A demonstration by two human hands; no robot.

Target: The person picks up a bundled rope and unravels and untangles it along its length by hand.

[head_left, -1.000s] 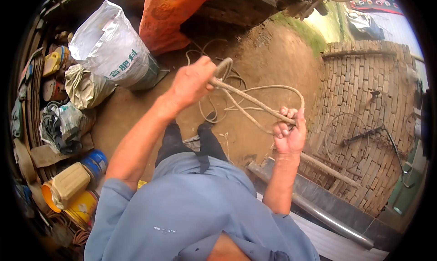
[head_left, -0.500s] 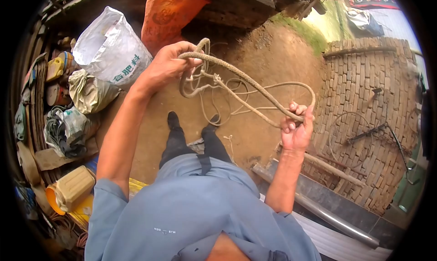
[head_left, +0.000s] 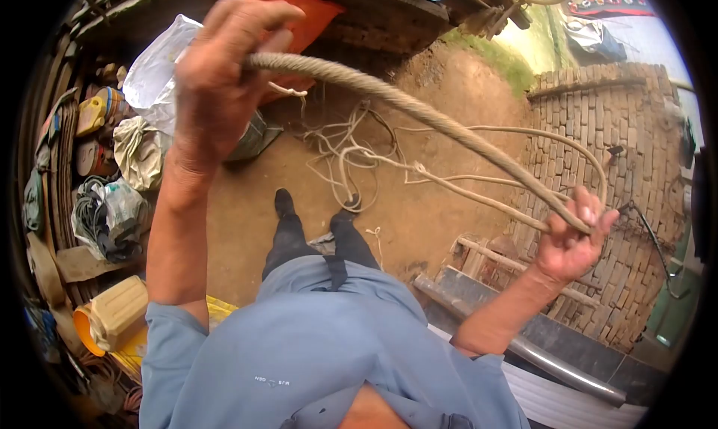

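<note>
rope (head_left: 419, 109) up in front of body, stretched between both hands; thick span's long axis slopes from upper left to lower right, bowed slightly upward. thinner strands run leftward from right hand (head_left: 567, 248) into tangled loops above or on floor (head_left: 239, 227), cannot tell which. left hand (head_left: 217, 77) raised higher, blurred, back showing, gripping rope. right hand lower, palm up, fingers curled round strands. rope tan, coarse; knot (head_left: 420, 168) in one strand. floor bare earth; bricks (head_left: 591, 130) rough, oblong; white bag (head_left: 155, 77) crinkled.
</note>
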